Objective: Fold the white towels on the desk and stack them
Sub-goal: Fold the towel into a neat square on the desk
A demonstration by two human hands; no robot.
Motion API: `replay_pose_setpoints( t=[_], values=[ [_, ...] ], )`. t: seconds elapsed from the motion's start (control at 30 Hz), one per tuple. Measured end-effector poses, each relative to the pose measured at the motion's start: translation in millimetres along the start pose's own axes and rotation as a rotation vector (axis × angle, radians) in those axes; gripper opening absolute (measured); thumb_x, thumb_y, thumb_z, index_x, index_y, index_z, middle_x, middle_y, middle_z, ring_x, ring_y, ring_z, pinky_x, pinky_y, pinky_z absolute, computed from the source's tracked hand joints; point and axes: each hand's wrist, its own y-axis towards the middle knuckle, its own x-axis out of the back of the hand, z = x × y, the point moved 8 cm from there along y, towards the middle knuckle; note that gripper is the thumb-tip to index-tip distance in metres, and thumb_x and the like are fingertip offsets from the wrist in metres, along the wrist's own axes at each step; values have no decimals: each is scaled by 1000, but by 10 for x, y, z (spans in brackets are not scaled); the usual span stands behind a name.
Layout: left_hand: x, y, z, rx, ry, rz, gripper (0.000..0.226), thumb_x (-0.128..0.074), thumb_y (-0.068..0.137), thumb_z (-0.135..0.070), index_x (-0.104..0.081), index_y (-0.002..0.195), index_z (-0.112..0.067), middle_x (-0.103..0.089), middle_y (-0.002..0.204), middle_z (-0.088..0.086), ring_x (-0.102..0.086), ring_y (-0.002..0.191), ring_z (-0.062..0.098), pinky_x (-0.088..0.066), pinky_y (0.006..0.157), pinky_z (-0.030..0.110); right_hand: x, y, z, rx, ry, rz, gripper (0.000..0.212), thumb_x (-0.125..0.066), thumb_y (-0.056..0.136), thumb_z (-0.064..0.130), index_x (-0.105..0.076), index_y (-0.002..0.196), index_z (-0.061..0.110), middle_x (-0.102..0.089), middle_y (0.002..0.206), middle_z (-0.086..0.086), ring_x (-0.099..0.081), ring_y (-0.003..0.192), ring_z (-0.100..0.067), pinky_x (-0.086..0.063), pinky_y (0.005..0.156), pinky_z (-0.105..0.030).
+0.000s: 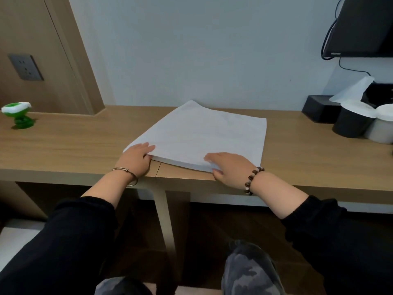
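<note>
The white towel [204, 133] lies flat mid-worktop [74, 145], seemingly mid-fold. The left hand [136, 158] pinches its near left corner, and the right hand [229, 167] rests flat-fingered on the near right corner. The next fold probably calls for lifting both near corners together.

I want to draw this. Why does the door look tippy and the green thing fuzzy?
Head view: the wide lens likely makes the door frame lean and the desk edge slant. Head view, left edge: the green thing is smeared, while the white towel in the middle looks sharper. Head view: the light is soft, with no glare.
</note>
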Motion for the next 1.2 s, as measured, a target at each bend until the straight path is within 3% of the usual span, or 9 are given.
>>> replay_pose_setpoints(
  t=[0.07, 0.2, 0.37, 0.53, 0.7, 0.83, 0.97, 1.03, 1.2],
  values=[
    [8, -1, 48, 20, -14, -32, 42, -37, 98, -18, -45, 140, -20, -36, 150, 5, -29, 139, 23, -16, 118, 35, 104, -98, -86, -28, 50, -36, 32, -48, 92, 17, -42, 122, 26, -56, 129, -2, -58, 106, -25, -48, 87, -34],
    [79, -2, 123, 78, 70, -82, 42, -37, 96, -21, -48, 137, -24, -44, 143, 5, -36, 132, 25, -32, 109, 41, 286, -242, -272, -82, 145, -119, 23, -51, 87, 5, -49, 94, 27, -58, 129, 1, -51, 121, -20, -40, 96, -27],
    [201, -51, 486, 334, 94, -110, 46, -31, 94, -20, -46, 137, -29, -41, 145, 9, -34, 133, 32, -32, 105, 45, 306, -331, -435, -117, 138, -118, 23, -60, 90, 9, -68, 111, 11, -64, 117, -3, -56, 112, -20, -43, 96, -32],
    [345, -61, 713, 399, 34, -223, 31, -41, 92, -22, -65, 110, -24, -65, 112, 13, -57, 99, 36, -46, 78, 38, 195, -417, -430, -84, -11, -86, 35, -54, 94, 13, -59, 128, 24, -58, 131, 5, -51, 122, -15, -41, 100, -30],
    [437, -77, 842, 481, -110, -313, 12, -53, 87, -18, -65, 83, -20, -67, 96, 13, -55, 84, 32, -45, 72, 34, 140, -270, -420, -58, -138, -68, 49, -44, 94, 1, -50, 136, 23, -55, 136, 2, -52, 123, -20, -41, 102, -32],
    [453, -36, 856, 491, -96, -299, 11, -53, 89, -19, -63, 84, -17, -65, 94, 13, -50, 78, 29, -43, 69, 34, 205, 1, -567, -140, -183, -33, 47, -40, 96, 1, -48, 138, 21, -51, 140, 0, -48, 127, -21, -38, 105, -34],
    [438, -56, 843, 446, -143, -336, 8, -54, 89, -18, -62, 90, -19, -65, 97, 11, -56, 87, 31, -42, 71, 33, 204, 142, -622, -210, -191, -18, 48, -41, 94, 3, -46, 138, 21, -56, 134, -3, -55, 117, -26, -46, 94, -35],
    [452, -68, 805, 397, -157, -371, 10, -55, 88, -15, -62, 93, -18, -66, 96, 9, -56, 85, 29, -41, 70, 31, 193, 98, -615, -207, -54, -92, 46, -47, 93, 6, -40, 136, 22, -58, 130, -4, -58, 111, -28, -47, 86, -33],
    [489, -56, 710, 321, -65, -370, 13, -55, 87, -11, -64, 96, -15, -65, 97, 10, -58, 90, 32, -44, 73, 35, 194, -106, -598, -154, 214, -243, 21, -50, 89, 7, -41, 95, 24, -63, 123, -7, -59, 109, -29, -49, 88, -39]
  ],
)
